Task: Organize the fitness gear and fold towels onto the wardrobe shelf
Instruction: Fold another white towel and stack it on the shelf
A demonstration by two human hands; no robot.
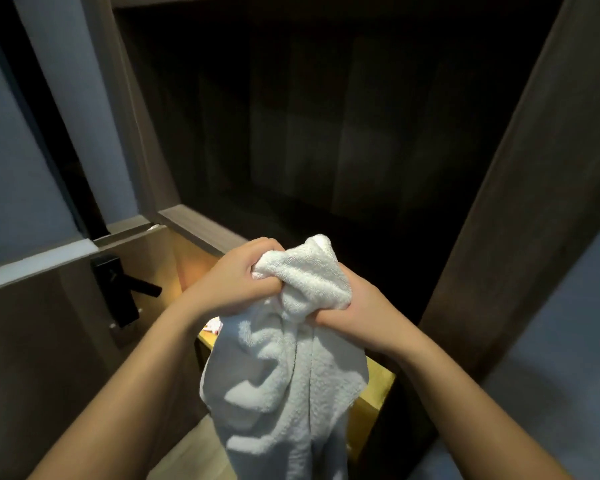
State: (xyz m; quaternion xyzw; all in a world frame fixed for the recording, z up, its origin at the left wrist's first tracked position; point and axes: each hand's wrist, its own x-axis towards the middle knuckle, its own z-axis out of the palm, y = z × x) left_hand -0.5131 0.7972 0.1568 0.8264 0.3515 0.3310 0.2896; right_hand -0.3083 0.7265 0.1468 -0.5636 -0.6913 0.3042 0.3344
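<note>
A white terry towel (284, 382) hangs bunched from both my hands in front of the open wardrobe. My left hand (236, 282) grips the towel's top edge, fingers curled into the cloth. My right hand (354, 306) grips the bunched top just to the right, touching the left hand. The rest of the towel drops in loose folds toward the floor. The wardrobe shelf (201, 226) runs behind my hands, and its inside is dark.
A wardrobe side panel (534, 188) rises at the right. At the left stands a door with a black lever handle (125, 289). Below the shelf a lit yellow wooden compartment (371, 403) holds a small pink-and-white item (212, 325).
</note>
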